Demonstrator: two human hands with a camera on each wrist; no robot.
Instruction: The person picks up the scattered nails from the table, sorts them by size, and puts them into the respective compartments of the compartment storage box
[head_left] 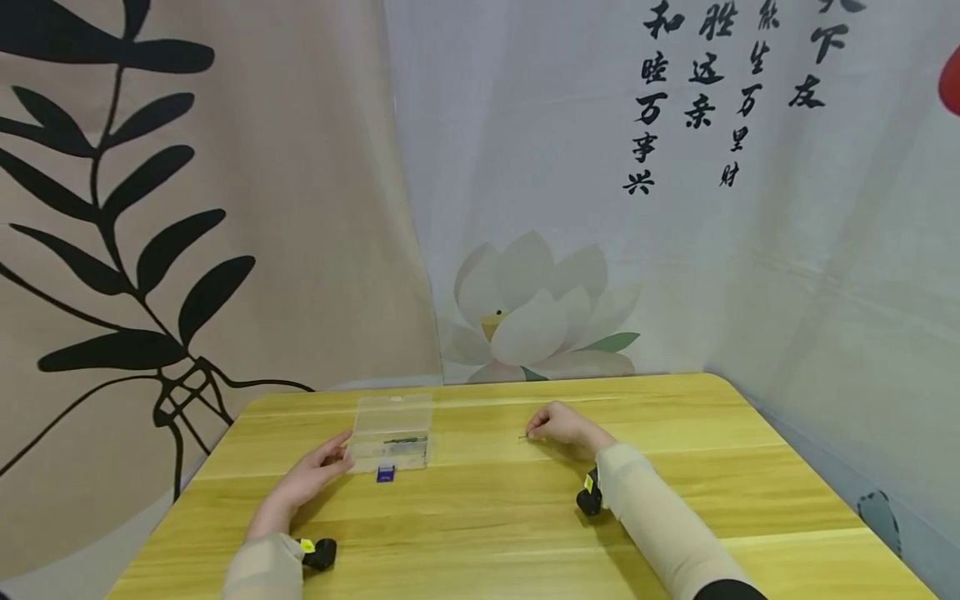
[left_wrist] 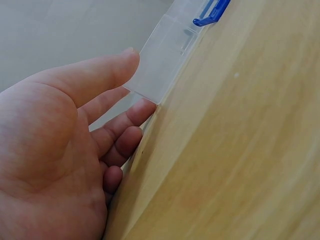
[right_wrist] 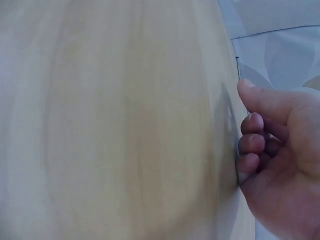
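Note:
A clear plastic box (head_left: 366, 454) with a blue latch (head_left: 386, 474) lies on the table, its lid (head_left: 393, 412) swung back. Several thin dark pieces (head_left: 406, 440) lie inside. At the box's left side is my left hand (head_left: 315, 472), thumb and fingertips right at its wall, fingers relaxed; the left wrist view has them by the box's corner (left_wrist: 155, 65). To the right of the box, my right hand (head_left: 564, 425) pinches a thin dark nail (right_wrist: 238, 65) between thumb and forefinger, low over the table. The other fingers of that hand are curled in.
The wooden table (head_left: 465, 533) reaches back to a hanging printed cloth (head_left: 525, 167). A dark wrist camera (head_left: 590, 493) sits at the right cuff, and another (head_left: 321, 554) at the left cuff.

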